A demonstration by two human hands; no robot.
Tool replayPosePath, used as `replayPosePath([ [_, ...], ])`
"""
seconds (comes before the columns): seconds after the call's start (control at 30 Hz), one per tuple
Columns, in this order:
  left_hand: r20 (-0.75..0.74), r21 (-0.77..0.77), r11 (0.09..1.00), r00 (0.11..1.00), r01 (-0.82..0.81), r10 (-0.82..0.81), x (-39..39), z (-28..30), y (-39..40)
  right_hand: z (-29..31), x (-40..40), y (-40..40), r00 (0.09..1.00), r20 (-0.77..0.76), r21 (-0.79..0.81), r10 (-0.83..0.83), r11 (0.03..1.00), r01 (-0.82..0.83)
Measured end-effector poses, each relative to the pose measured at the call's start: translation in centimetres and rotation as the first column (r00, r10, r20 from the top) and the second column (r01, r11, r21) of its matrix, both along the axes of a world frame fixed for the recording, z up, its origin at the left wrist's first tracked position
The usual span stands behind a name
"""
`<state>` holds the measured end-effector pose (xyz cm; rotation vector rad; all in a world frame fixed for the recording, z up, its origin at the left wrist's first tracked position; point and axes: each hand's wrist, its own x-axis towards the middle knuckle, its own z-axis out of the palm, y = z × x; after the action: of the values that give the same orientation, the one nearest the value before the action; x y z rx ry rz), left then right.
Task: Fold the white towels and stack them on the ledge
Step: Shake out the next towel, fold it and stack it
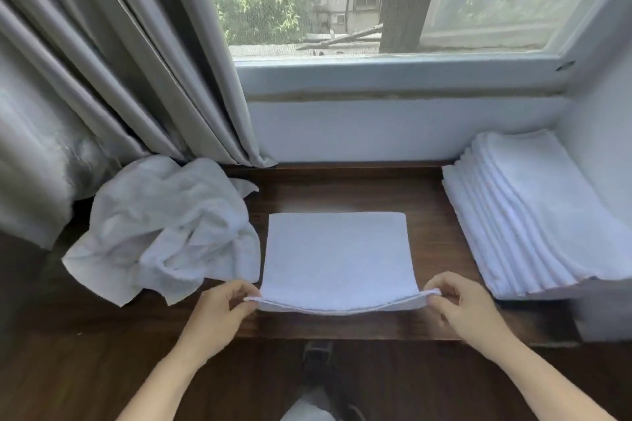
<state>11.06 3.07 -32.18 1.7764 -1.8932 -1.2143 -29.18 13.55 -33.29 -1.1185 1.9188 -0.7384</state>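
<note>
A white towel lies folded in the middle of the dark wooden ledge. Its near edge is lifted off the wood. My left hand pinches the near left corner and my right hand pinches the near right corner. To the left sits a crumpled heap of unfolded white towels. At the right end of the ledge stands a leaning stack of several folded white towels.
A grey curtain hangs at the back left, its hem touching the ledge behind the heap. The window and white wall close off the back. A white side wall bounds the stack at right. Below the ledge is dark floor.
</note>
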Motion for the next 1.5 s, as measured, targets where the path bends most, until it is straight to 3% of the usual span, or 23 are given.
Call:
replayPosePath([
  [0.17,0.056,0.126,0.992,0.998,0.017,-0.024,0.9,-1.8,1.2,-1.7,0.4,1.6,1.000,-0.021,0.126,-0.001,0.992,0.003],
  [0.4,-0.197,0.020,0.984,0.964,-0.178,0.179,-1.8,-2.4,-5.5,-0.6,-1.1,-5.8,0.995,-0.015,-0.035,-0.102,0.994,0.101],
  [0.53,-0.185,0.022,0.953,0.935,-0.303,0.302,-4.6,-4.3,-10.9,-2.0,-1.6,-11.5,0.987,-0.014,-0.037,-0.162,0.986,0.161],
  [0.73,-0.114,0.022,0.940,0.933,-0.340,0.340,-7.1,-8.8,-15.8,-6.5,-2.5,-17.0,0.971,-0.052,0.072,-0.232,0.969,0.235],
  [1.1,-0.068,0.035,0.914,0.911,-0.405,0.406,-7.9,-11.7,-17.4,-9.2,-2.4,-18.1,0.946,-0.055,0.133,-0.320,0.937,0.324],
  [1.27,-0.027,0.251,0.916,0.943,-0.314,0.330,-5.7,-9.3,-14.3,-7.1,-1.7,-15.6,0.916,0.000,0.265,-0.400,0.884,0.386],
  [1.4,0.055,0.366,0.909,0.980,-0.200,0.193,-3.3,-8.2,-11.4,-6.2,-2.1,-11.1,0.968,0.068,0.506,-0.243,0.844,0.176],
  [1.5,0.053,0.482,0.845,0.971,-0.231,0.235,-2.9,-8.5,-10.4,-6.5,-2.2,-9.7,0.938,0.249,0.536,-0.243,0.841,0.075],
])
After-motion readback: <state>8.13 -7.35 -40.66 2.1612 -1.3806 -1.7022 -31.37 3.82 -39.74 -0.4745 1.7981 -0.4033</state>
